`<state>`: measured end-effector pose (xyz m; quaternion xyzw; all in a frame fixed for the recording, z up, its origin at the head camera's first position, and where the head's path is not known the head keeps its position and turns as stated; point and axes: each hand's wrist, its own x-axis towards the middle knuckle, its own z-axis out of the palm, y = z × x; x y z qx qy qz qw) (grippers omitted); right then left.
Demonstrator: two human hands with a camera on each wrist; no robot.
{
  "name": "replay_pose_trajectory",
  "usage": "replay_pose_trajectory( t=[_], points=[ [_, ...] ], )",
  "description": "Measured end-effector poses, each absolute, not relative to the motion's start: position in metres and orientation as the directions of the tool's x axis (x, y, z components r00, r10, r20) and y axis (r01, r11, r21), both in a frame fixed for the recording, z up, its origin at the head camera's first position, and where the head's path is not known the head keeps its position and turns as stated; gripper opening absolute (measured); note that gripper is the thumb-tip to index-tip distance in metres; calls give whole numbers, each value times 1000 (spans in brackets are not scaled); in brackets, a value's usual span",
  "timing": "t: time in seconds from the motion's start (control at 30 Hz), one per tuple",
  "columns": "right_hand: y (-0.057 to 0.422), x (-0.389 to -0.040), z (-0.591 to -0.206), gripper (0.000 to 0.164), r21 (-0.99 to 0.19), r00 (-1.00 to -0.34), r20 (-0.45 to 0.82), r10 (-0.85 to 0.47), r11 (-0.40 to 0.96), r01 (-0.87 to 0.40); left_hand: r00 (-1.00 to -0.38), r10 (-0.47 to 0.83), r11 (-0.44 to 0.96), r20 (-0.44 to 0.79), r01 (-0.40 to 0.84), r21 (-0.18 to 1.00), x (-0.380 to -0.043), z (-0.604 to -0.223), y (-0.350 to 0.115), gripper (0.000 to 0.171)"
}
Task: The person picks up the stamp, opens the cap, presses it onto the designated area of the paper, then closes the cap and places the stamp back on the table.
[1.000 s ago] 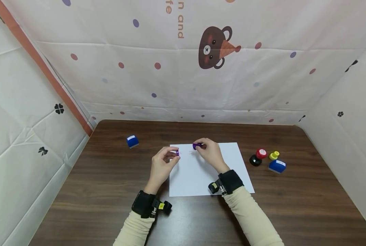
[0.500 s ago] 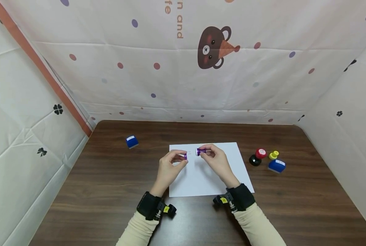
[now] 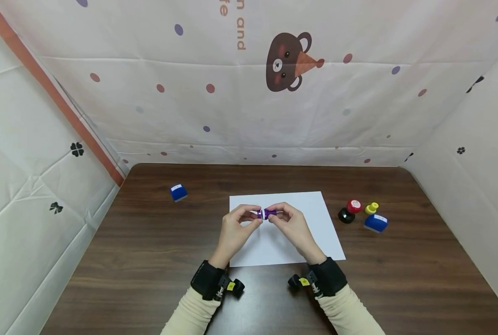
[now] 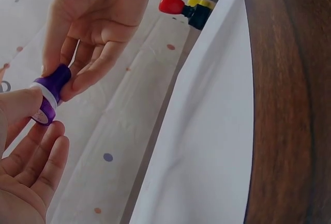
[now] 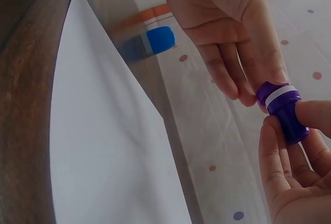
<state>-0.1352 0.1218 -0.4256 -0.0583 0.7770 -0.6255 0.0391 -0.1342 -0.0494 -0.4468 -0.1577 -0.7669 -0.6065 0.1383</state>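
The left hand (image 3: 234, 231) pinches one end of the purple stamp (image 3: 265, 214) above the white paper (image 3: 269, 249); the right hand (image 3: 295, 229) pinches the other, fingers closed to its width. Capping seems underway; next calls for even, aligned pressure.

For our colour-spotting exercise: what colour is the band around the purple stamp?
White. The band on the purple stamp shows best in the right wrist view.
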Motion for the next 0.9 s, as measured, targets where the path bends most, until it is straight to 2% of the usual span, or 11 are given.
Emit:
replay_pose_trajectory(
  t=[0.33,0.57,0.77,0.9],
  points=[
    [115,-120,-400,20,-976,-988,29,-152,207,-61,-906,103,213,410,422,881,-132,-445,-47,25],
    [115,-116,-399,20,-974,-991,25,-130,219,-53,-889,108,227,445,458,860,-131,-444,-46,24],
    [114,-114,-400,20,-970,-994,27,-105,236,-51,-894,98,238,438,449,861,-116,-416,-42,22],
    [111,-112,-399,20,-970,-996,21,-87,238,-41,-886,97,247,453,462,852,-121,-426,-43,23]
  ],
)
